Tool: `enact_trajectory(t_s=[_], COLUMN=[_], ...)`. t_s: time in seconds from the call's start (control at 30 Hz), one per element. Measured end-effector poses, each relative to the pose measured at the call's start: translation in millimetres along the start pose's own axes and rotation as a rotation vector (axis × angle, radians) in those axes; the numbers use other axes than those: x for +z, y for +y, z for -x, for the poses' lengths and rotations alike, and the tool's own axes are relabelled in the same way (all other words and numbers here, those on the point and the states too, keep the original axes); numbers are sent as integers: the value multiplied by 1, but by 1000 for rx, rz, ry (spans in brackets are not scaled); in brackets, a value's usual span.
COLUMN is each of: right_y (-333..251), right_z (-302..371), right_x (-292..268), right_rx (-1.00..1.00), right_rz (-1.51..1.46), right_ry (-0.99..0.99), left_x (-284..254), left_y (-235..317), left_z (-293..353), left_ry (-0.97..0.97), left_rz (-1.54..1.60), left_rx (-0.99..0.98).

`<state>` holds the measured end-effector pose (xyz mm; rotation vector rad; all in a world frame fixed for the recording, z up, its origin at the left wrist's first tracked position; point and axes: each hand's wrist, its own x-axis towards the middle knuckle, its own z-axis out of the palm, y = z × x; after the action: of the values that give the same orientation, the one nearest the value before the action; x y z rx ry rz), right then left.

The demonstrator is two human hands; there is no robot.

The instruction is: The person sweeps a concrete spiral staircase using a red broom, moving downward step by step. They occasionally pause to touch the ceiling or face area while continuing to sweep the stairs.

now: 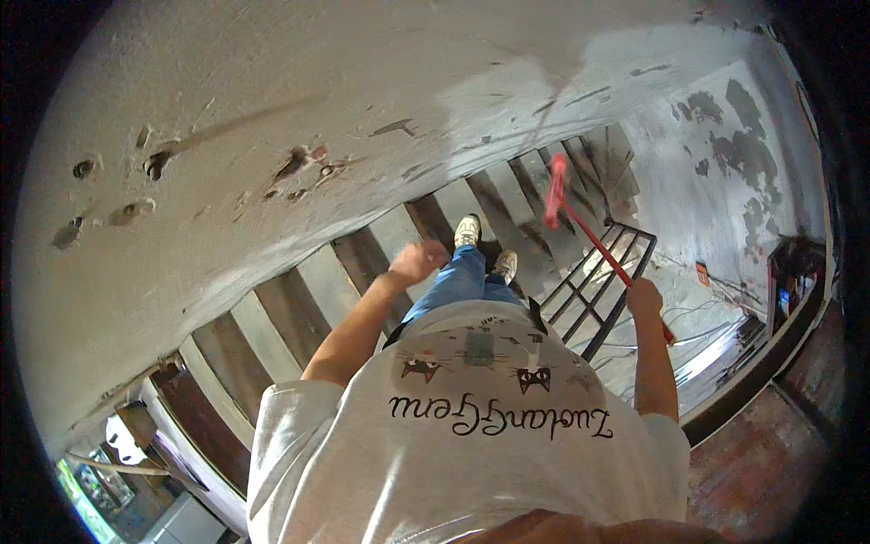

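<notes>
Right hand grips the red broom tight — brush on the stairs at 1 o'clock. Left hand is a loose fist (empty). Sweeping looks partway done.

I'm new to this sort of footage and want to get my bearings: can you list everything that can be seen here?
broom: one, red handle with pink head, held out over the stairs at right
stairs: one flight, grey concrete steps with dark risers, running under the person
railing: one, black metal bars, right of the stairs
wall: one, pale plaster with holes and chips, along the left
far wall: one, whitish with grey patches where paint has peeled, upper right
shoes: two, light-coloured, on the steps
jeans: one pair, blue
shirt: one, white with cat faces
left hand: closed into a loose fist, empty
right hand: gripping the broom handle
</notes>
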<state>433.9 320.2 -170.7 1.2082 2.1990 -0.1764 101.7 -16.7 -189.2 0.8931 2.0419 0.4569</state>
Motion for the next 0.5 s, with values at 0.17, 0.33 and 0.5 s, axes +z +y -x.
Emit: enact_trajectory(t_s=[0.17, 0.33, 0.5], right_y=[4, -95, -28], right_z=[-38, -58, -56], right_x=[82, 138, 163], right_rx=[13, 49, -138], right_rz=[-597, -470, -453], right_ry=[-198, -304, -216], left_x=[29, 31, 23], left_y=[-31, -90, -103], left_z=[43, 73, 99], left_ry=[-141, 33, 118], left_rz=[94, 94, 56], left_rx=[-284, -363, -514])
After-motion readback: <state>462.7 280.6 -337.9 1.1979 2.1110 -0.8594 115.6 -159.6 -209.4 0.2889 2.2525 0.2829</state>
